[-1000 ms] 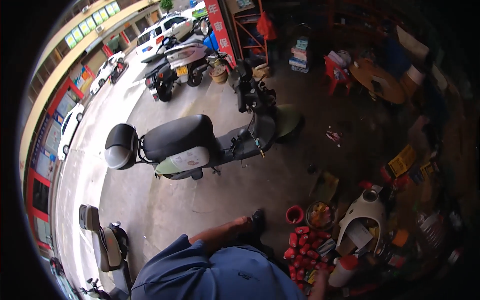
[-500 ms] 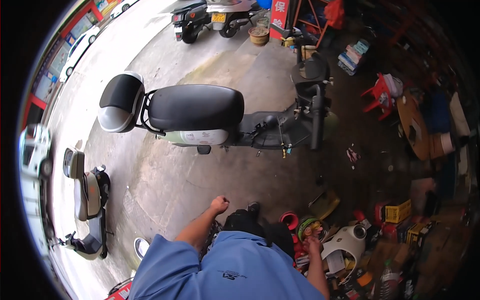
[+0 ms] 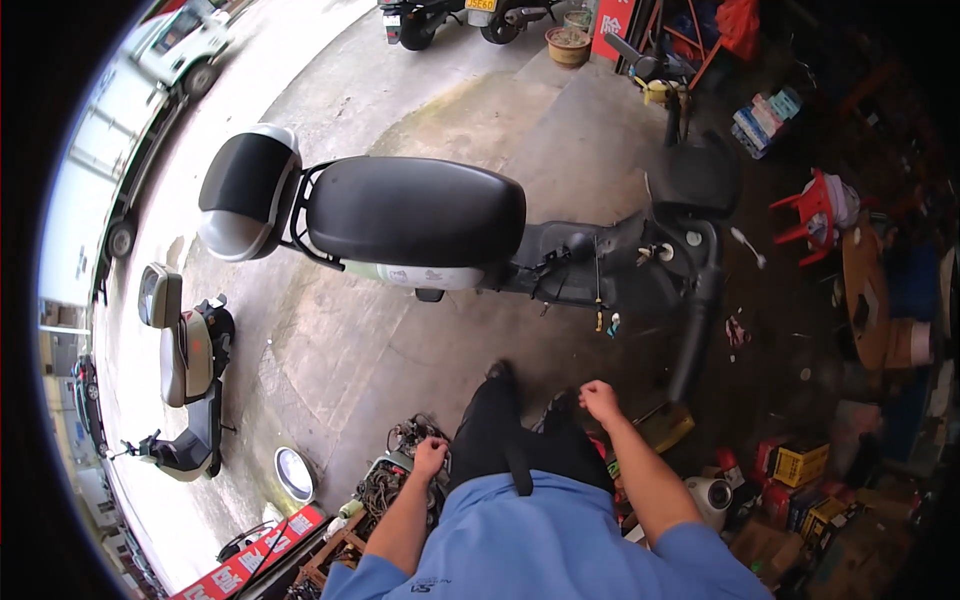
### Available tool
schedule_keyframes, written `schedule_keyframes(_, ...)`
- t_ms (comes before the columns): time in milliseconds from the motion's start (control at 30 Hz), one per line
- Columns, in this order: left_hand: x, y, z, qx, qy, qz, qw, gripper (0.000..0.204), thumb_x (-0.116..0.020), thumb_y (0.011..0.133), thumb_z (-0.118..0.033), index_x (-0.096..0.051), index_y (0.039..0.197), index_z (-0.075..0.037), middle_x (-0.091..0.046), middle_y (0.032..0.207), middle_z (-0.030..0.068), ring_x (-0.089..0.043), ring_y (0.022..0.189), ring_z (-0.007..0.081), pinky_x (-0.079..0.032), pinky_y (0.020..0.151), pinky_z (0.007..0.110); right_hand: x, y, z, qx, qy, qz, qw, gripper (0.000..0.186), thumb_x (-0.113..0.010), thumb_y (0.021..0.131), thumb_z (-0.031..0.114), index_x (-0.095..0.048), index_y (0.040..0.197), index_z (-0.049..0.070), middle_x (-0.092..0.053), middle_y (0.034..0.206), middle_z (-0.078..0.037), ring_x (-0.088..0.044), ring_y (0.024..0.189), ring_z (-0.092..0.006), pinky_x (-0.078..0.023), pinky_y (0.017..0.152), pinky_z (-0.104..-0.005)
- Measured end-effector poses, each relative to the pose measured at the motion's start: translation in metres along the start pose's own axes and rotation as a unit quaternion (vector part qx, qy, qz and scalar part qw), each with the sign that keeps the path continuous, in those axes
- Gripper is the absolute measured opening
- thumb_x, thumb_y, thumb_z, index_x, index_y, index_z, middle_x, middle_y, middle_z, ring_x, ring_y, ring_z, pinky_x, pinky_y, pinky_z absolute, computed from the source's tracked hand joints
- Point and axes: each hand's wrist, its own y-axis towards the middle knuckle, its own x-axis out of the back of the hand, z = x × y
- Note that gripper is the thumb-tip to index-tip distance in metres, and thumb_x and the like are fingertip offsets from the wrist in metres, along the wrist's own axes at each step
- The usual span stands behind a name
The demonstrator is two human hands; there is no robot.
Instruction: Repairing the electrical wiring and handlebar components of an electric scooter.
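My left hand (image 3: 430, 458) hangs low at my left side, fingers curled, beside a heap of wiring and parts (image 3: 400, 470). No object shows in it. My right hand (image 3: 598, 400) is held out in front of my right thigh, loosely closed, with nothing visible in it. Ahead of me an electric scooter (image 3: 415, 210) stands sideways, its handlebar (image 3: 700, 310) at the right and a rear top box (image 3: 250, 190) at the left. Some front covers look stripped off. Screwdrivers (image 3: 600, 318) lie at the edge of its footboard. Neither hand touches the scooter.
A second scooter (image 3: 190, 370) stands at the left, near a round basin (image 3: 294, 474). Parts, a yellow crate (image 3: 800, 463) and boxes crowd the lower right. Farther off are a red chair (image 3: 815, 215), a plant pot (image 3: 568, 47) and a truck (image 3: 180, 55).
My right hand has swung forward from beside the parts pile, and my left hand has drawn back. My feet have shifted. The scooter appears farther right; a truck has entered at the left.
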Motion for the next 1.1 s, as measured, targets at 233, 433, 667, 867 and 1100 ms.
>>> schedule_keyframes(233, 0.008, 0.05, 0.017, 0.153, 0.0, 0.049, 0.987, 0.02, -0.064, 0.083, -0.016, -0.067, 0.093, 0.0, -0.07, 0.084, 0.0123, -0.067, 0.081, 0.0204, -0.051, 0.075, 0.032, -0.088, 0.121, 0.1, -0.036, 0.066, 0.017, 0.997, 0.017, -0.051, 0.084, 0.003, -0.059, 0.1, 0.001, -0.065, 0.083, -0.009, -0.062, 0.062, -0.0139, -0.045, 0.05, -0.0254)
schedule_keyframes(433, 0.035, 0.089, 0.03, 0.151, 0.078, 0.021, 0.985, 0.019, -0.059, 0.086, -0.015, -0.068, 0.095, -0.001, -0.07, 0.087, 0.0124, -0.066, 0.082, 0.0191, -0.05, 0.076, 0.031, -0.133, 0.29, 0.079, -0.016, 0.01, -0.173, 0.985, 0.011, -0.055, 0.085, 0.007, -0.059, 0.094, 0.002, -0.063, 0.07, -0.008, -0.061, 0.059, -0.0178, -0.047, 0.053, -0.0301)
schedule_keyframes(667, 0.069, 0.119, 0.055, 0.268, 0.033, 0.014, 0.963, 0.019, -0.055, 0.087, -0.011, -0.068, 0.093, 0.0, -0.07, 0.083, 0.0094, -0.064, 0.078, 0.0141, -0.05, 0.074, 0.028, -0.15, 0.407, 0.1, 0.016, -0.12, -0.315, 0.941, 0.059, -0.069, 0.075, 0.011, -0.043, 0.128, 0.012, -0.051, 0.115, -0.018, -0.05, 0.113, -0.0355, -0.042, 0.095, -0.0411)
schedule_keyframes(867, 0.088, 0.132, 0.067, 0.215, 0.093, 0.007, 0.972, 0.018, -0.054, 0.086, -0.01, -0.069, 0.09, 0.0, -0.07, 0.079, 0.0103, -0.065, 0.075, 0.0148, -0.05, 0.071, 0.029, -0.163, 0.443, 0.115, -0.048, -0.11, -0.336, 0.934, 0.071, -0.072, 0.074, 0.008, -0.035, 0.135, 0.015, -0.042, 0.124, -0.019, -0.049, 0.114, -0.037, -0.042, 0.095, -0.0428)
schedule_keyframes(1100, 0.094, 0.138, 0.068, 0.269, 0.036, 0.013, 0.962, 0.018, -0.054, 0.088, -0.011, -0.068, 0.089, 0.001, -0.069, 0.079, 0.0085, -0.064, 0.074, 0.0138, -0.049, 0.07, 0.028, -0.167, 0.465, 0.11, -0.093, -0.102, -0.342, 0.93, 0.057, -0.069, 0.075, 0.006, -0.038, 0.123, 0.013, -0.044, 0.121, -0.017, -0.054, 0.108, -0.0378, -0.045, 0.09, -0.045)
